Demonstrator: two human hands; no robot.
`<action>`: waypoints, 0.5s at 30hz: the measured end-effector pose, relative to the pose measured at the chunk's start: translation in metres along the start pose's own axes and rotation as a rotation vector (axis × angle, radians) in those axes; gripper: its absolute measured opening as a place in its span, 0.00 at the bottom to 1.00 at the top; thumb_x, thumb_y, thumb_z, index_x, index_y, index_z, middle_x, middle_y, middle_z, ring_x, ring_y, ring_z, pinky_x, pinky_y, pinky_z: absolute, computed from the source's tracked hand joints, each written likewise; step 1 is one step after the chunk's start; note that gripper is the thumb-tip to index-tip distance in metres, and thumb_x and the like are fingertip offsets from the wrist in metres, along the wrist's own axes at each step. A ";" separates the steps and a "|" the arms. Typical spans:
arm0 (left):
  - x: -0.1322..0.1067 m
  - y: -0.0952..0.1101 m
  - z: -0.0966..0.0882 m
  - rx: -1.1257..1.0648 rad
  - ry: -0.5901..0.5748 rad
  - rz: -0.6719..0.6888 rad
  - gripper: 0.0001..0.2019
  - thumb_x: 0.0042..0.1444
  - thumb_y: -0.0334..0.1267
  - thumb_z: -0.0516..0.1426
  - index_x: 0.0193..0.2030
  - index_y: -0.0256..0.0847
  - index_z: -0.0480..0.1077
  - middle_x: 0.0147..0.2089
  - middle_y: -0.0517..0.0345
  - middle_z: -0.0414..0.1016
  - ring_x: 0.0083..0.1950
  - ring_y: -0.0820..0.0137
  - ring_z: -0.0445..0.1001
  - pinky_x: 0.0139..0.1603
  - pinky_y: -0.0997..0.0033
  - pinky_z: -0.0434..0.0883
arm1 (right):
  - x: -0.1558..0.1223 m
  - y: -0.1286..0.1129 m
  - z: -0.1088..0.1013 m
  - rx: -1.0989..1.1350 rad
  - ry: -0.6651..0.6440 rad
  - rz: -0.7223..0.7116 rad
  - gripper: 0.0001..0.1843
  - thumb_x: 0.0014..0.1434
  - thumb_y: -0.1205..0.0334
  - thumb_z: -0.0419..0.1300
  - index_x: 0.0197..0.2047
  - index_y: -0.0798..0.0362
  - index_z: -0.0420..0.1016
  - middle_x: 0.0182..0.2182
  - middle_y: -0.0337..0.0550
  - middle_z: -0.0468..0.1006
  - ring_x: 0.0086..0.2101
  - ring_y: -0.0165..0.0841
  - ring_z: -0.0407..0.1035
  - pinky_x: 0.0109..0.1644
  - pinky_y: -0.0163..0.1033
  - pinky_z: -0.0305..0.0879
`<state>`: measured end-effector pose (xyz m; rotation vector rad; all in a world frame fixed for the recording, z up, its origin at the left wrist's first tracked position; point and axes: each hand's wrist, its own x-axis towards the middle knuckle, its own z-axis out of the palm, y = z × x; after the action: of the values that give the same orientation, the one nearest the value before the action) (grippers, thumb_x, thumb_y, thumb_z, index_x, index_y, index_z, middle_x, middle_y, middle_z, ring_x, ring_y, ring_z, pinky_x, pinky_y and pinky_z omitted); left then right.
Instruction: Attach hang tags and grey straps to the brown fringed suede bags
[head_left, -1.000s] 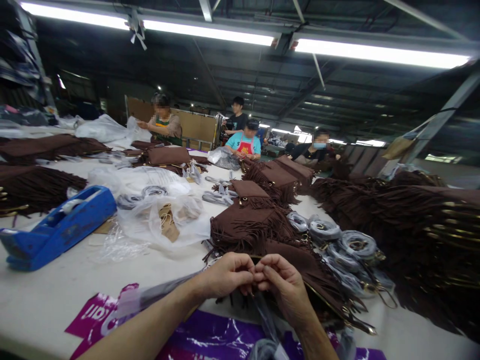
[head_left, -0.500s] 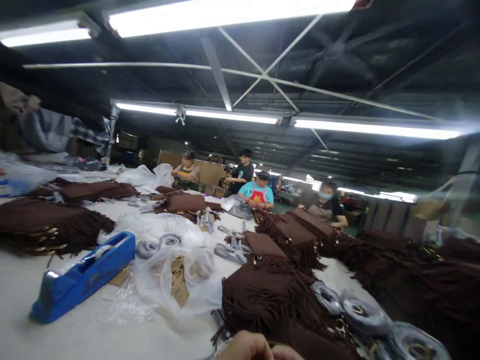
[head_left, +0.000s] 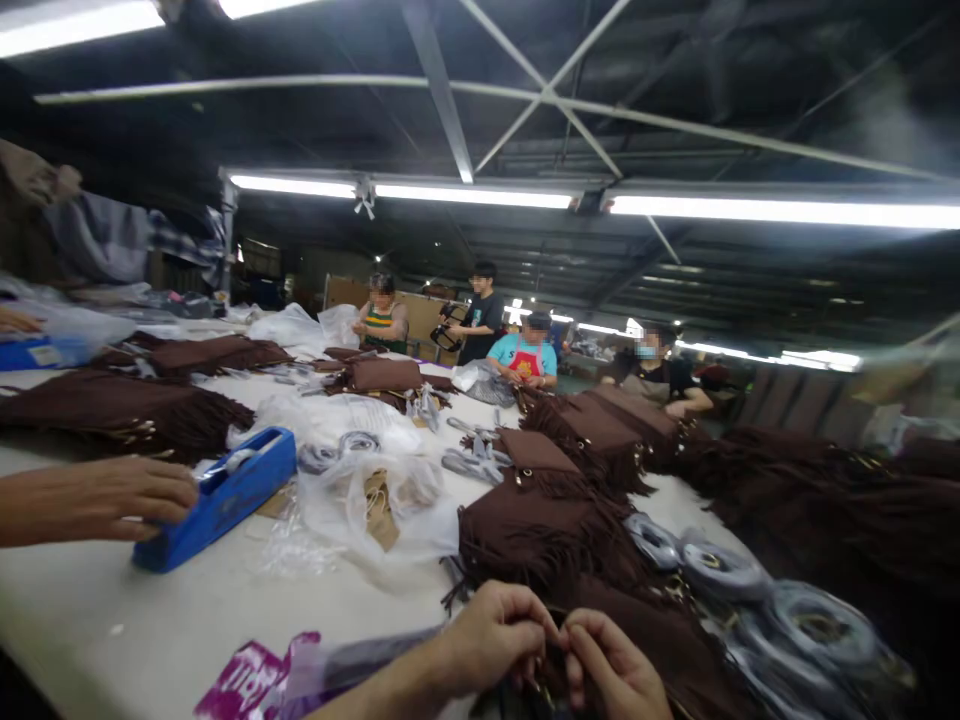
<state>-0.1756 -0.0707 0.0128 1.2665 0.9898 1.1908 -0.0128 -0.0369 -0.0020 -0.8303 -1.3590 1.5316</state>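
Note:
My left hand [head_left: 495, 635] and my right hand [head_left: 615, 662] meet at the bottom edge, fingertips pinched together. A small dark piece seems to be between them, too hidden to name, with a bit of gold-coloured metal just below. Both hands are over the near end of a pile of dark brown fringed bags [head_left: 529, 515]. To their right lie coiled straps in clear plastic [head_left: 825, 625]. By my left forearm is a purple-and-white plastic packet [head_left: 259, 680].
Another person's hand [head_left: 112, 497] reaches from the left onto a blue tape dispenser [head_left: 225, 490]. White plastic bags [head_left: 409, 500] lie mid-table. More fringed bags [head_left: 112, 410] are stacked at left. Several people stand across the table, one in a red apron [head_left: 527, 360].
The view has tipped down, bringing both my hands further into sight. Another person's hand has come in from the left to the tape dispenser. The purple packet now shows.

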 end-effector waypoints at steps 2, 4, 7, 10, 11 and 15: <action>-0.005 0.006 0.003 0.017 0.004 0.034 0.11 0.44 0.37 0.54 0.33 0.34 0.73 0.19 0.64 0.65 0.18 0.77 0.62 0.20 0.78 0.61 | -0.006 -0.007 0.002 -0.059 0.018 -0.058 0.20 0.46 0.44 0.71 0.30 0.53 0.76 0.16 0.34 0.69 0.18 0.26 0.61 0.22 0.31 0.59; -0.005 0.009 0.003 -0.001 -0.006 0.050 0.11 0.45 0.35 0.54 0.36 0.34 0.72 0.21 0.64 0.67 0.19 0.78 0.63 0.20 0.79 0.61 | -0.008 -0.012 0.003 -0.104 0.019 -0.078 0.19 0.49 0.45 0.69 0.30 0.53 0.76 0.17 0.34 0.70 0.19 0.26 0.63 0.24 0.32 0.61; -0.004 0.008 0.002 -0.048 -0.027 0.066 0.13 0.45 0.32 0.55 0.40 0.36 0.68 0.23 0.67 0.67 0.19 0.79 0.61 0.20 0.80 0.59 | -0.008 -0.013 0.004 -0.136 0.009 -0.096 0.19 0.51 0.44 0.67 0.31 0.54 0.76 0.18 0.35 0.72 0.19 0.27 0.65 0.25 0.33 0.63; -0.005 0.007 0.003 -0.038 -0.034 0.117 0.11 0.45 0.29 0.54 0.39 0.36 0.67 0.23 0.67 0.64 0.21 0.81 0.60 0.23 0.81 0.59 | -0.009 -0.013 0.004 -0.160 -0.012 -0.109 0.19 0.53 0.44 0.66 0.31 0.54 0.77 0.19 0.35 0.72 0.20 0.28 0.66 0.26 0.33 0.64; -0.005 0.007 0.003 -0.030 -0.032 0.129 0.10 0.46 0.29 0.53 0.38 0.36 0.67 0.23 0.67 0.64 0.22 0.80 0.60 0.25 0.81 0.59 | -0.009 -0.013 0.005 -0.165 -0.020 -0.108 0.19 0.52 0.44 0.66 0.31 0.54 0.77 0.18 0.35 0.72 0.20 0.28 0.66 0.27 0.33 0.64; -0.006 0.009 0.006 -0.016 -0.013 0.133 0.08 0.47 0.30 0.53 0.36 0.36 0.67 0.25 0.63 0.66 0.26 0.78 0.64 0.28 0.79 0.61 | -0.011 -0.016 0.010 -0.170 -0.034 -0.083 0.19 0.51 0.45 0.67 0.30 0.54 0.77 0.18 0.36 0.72 0.20 0.28 0.66 0.26 0.33 0.64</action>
<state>-0.1714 -0.0787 0.0220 1.3429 0.8961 1.2877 -0.0142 -0.0512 0.0149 -0.8439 -1.5454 1.3860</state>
